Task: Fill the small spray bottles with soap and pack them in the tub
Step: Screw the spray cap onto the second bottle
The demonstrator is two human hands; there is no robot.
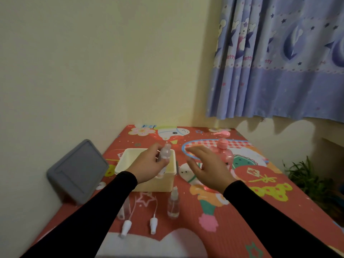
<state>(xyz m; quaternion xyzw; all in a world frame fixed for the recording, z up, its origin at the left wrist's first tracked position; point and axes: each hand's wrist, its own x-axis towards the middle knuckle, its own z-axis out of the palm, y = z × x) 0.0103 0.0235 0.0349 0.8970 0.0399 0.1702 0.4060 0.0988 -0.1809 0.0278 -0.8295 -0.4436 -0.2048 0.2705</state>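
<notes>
left hand: my left hand (147,164) grips a small clear plastic spray bottle (164,152) with no spray head on it, fingers curled round its lower body, bottle upright, neck up.
held bottle position: just above the far right part of the cream rectangular plastic tub (168,183); can't tell if it touches the rim.
right hand: my right hand (206,167) holds nothing, fingers spread and relaxed, palm down, hovering just in front of the pink translucent pump soap bottle (225,152); not touching it as far as I can see.
soap bottle: stands upright on the red cartoon-print mat (242,211) covering the surface, to the right of the tub.
second bottle: another clear small spray bottle (173,203), open neck, stands near me just in front of the tub's right corner; looks nearly empty.
spray heads: two white spray heads with dip tubes (126,227) (153,223) lie loose on the mat, nearest me.
handling guess: small bottles look light, thin-walled and slick, easy to tip or squeeze; best held round the body, low, neck kept free for filling. Pump bottle heavier; press the head from above.
step guess: filling the held bottle from the pump; capping and packing not done yet.
other: grey flat tablet-like slab (78,170) leans on the wall, left.
</notes>
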